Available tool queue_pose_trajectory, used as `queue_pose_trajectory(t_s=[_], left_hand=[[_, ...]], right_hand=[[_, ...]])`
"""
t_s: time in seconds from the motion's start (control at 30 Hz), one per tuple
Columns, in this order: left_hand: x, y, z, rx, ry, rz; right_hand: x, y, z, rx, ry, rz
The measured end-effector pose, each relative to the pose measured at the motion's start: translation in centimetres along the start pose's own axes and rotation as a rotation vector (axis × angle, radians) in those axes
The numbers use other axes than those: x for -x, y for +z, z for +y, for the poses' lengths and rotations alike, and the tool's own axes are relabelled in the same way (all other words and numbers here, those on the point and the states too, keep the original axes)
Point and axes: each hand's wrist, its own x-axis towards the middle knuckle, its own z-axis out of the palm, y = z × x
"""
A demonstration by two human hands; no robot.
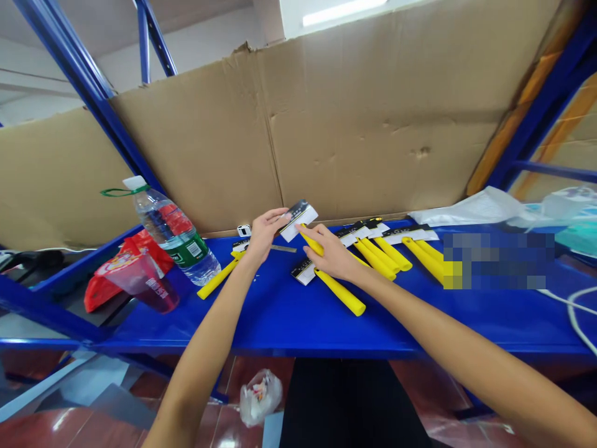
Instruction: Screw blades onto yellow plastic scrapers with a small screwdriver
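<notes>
Over the middle of the blue shelf, my left hand (267, 235) is closed on a black-and-white card (303, 213) at the head of a tool. My right hand (332, 250) grips the yellow handle (311, 241) of that same tool; its blade, if any, is hidden by the card. Just below my right hand lies another yellow-handled tool (340, 292) with a similar card. Left of my left wrist rests a yellow-handled tool (217, 279), and a thin metal strip (283, 249) is between my hands. Several carded yellow-handled tools (380, 256) lie to the right.
A large water bottle (180, 239) and a red-tinted cup (161, 289) stand left on the blue shelf (280, 323). Cardboard (354, 130) walls the back. White plastic bags (471, 208) and a white cable (571, 305) lie right. A filled plastic bag (261, 398) sits on the floor.
</notes>
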Motion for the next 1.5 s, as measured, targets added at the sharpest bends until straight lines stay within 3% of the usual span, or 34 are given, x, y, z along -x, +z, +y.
queue_pose_trajectory(t_s=[0.13,0.27,0.4,0.53,0.7,0.83,0.97,1.1,1.2,1.3,1.5], left_hand=[[0.9,-3.1,-0.1,-0.257,-0.056,-0.053],[3.0,-5.6,-1.1,-0.408,-0.134,-0.135],[5.1,-6.2,-3.2,-0.434,-0.123,-0.203],[5.7,-5.7,-4.9,-0.502,-0.038,-0.197],[6.0,-4.5,-6.1,-0.579,0.063,-0.123],[6.5,-4.0,-6.1,-0.746,0.243,-0.106],[6.6,-6.1,-4.1,-1.088,0.381,-0.051],[7.9,-10.8,-1.2,-1.535,0.232,0.071],[9.6,-13.4,0.0,-1.679,0.128,0.092],[10.9,-14.1,-0.1,-1.717,0.104,0.071],[11.1,-12.9,-0.4,-1.756,0.119,0.116]], right_hand=[[0.3,0.0,-1.6,-0.041,0.074,-0.234],[1.1,0.3,-3.2,-0.025,0.02,-0.404],[1.9,0.3,-4.2,0.144,-0.078,-0.508],[1.9,0.1,-4.4,0.226,-0.063,-0.575],[1.6,-0.4,-3.5,0.313,-0.019,-0.576],[1.2,-1.0,-2.1,0.447,0.045,-0.53],[0.8,-1.3,-1.1,0.537,0.164,-0.516],[0.7,-1.3,-0.8,0.515,0.227,-0.457],[0.8,-1.5,-0.7,0.458,0.245,-0.407],[0.8,-1.7,-0.6,0.391,0.255,-0.354],[0.9,-1.8,-0.5,0.368,0.246,-0.276]])
